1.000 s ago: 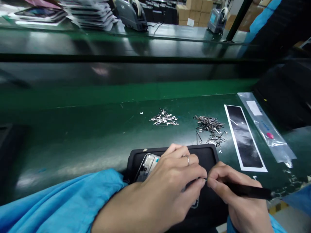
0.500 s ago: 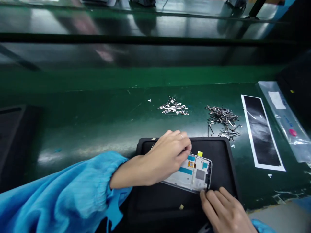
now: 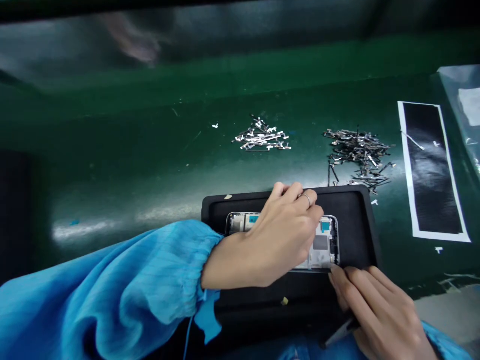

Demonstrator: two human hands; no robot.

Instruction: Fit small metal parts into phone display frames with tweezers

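A silver phone frame (image 3: 321,256) with blue and grey patches lies in a black tray (image 3: 356,220). Across its middle reaches my left hand (image 3: 281,235), fingers curled and closed; their tips and anything between them are hidden. My right hand (image 3: 378,305) is at the frame's lower right corner, thumb and index finger pinched there. What that pinch holds is too small to make out. A dark, pointed tool (image 3: 341,332) sticks out from under the right hand, blurred.
On the green table (image 3: 142,150) lie a pile of silver strips (image 3: 260,137) and a darker pile (image 3: 358,150) behind the tray. A black sheet with white edges (image 3: 433,170) and a plastic bag (image 3: 459,85) are at the right.
The view has tilted down and shifted. The phone frame has turned to lie straighter in the tray, and the yellow tab at its top edge no longer shows. My left hand now covers the frame's middle.
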